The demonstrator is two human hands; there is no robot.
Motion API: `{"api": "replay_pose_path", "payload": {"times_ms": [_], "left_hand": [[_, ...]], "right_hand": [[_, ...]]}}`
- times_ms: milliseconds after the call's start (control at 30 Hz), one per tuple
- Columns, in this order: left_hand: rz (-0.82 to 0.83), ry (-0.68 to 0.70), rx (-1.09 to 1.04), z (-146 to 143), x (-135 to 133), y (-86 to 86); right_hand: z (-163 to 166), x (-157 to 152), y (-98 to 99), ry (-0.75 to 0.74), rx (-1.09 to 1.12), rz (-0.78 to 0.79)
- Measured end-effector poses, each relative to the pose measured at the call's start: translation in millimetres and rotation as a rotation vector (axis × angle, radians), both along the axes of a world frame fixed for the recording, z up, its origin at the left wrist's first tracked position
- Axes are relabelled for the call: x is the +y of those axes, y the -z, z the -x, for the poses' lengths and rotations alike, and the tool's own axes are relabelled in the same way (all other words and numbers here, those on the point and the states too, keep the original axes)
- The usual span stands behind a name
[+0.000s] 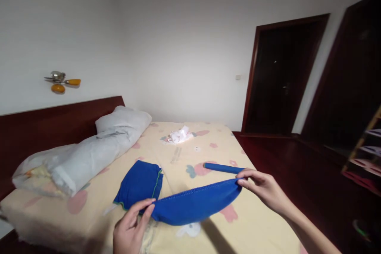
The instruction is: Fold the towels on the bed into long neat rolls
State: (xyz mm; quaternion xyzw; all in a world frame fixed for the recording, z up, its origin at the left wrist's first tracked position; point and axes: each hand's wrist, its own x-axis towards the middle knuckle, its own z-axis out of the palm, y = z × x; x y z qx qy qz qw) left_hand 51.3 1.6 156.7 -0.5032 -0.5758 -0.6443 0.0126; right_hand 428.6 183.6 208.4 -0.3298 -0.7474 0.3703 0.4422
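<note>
My left hand (132,226) pinches one end of a blue cloth (195,204) between thumb and fingers. Its other end is pinched in my right hand (258,184), so the cloth stretches between them above the bed and sags in a curve, with a stitched upper edge. Behind the left hand, a folded blue fabric piece (138,182) with green edge stitching lies on the sheet. A narrow blue strip (223,168) shows just beyond the right hand, which covers its right end; whether it joins the held cloth I cannot tell.
Under everything spreads a bed (262,226) with a patterned yellow sheet. A crumpled white cloth (180,135) lies toward its far side. Bagged bedding (98,152) rests along the headboard (59,121). At right are a dark door (282,79) and a shoe rack (364,151).
</note>
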Motion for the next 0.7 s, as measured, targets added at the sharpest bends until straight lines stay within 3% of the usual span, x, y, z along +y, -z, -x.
{"api": "replay_pose_path", "payload": {"times_ms": [67, 167, 267, 333, 400, 467, 600, 700], "left_hand": [[-0.053, 0.080, -0.010, -13, 0, -25.4], [-0.072, 0.186, -0.008, -29, 11, -45.7], [0.040, 0.308, -0.007, -41, 36, -47.0], [0.147, 0.386, -0.020, -48, 60, -36.9], [0.241, 0.440, -0.041, -53, 93, -16.4], [0.321, 0.477, -0.061, -57, 132, 14.8], [0.431, 0.488, -0.083, -69, 222, 97.0], [0.546, 0.375, -0.032, -77, 286, 155.5]], "right_hand": [[-25, -27, -9.3, 0.065, 0.054, -0.066], [-55, -54, -6.8, 0.155, 0.112, -0.120], [-79, -61, 14.9, 0.235, 0.123, -0.100], [-92, -53, 37.7, 0.268, 0.108, -0.045], [-101, -33, 63.9, 0.293, 0.071, 0.020], [-105, -3, 91.1, 0.312, 0.000, 0.067], [-91, 83, 152.2, 0.341, -0.137, 0.075], [-70, 149, 210.6, 0.398, -0.148, 0.104]]}}
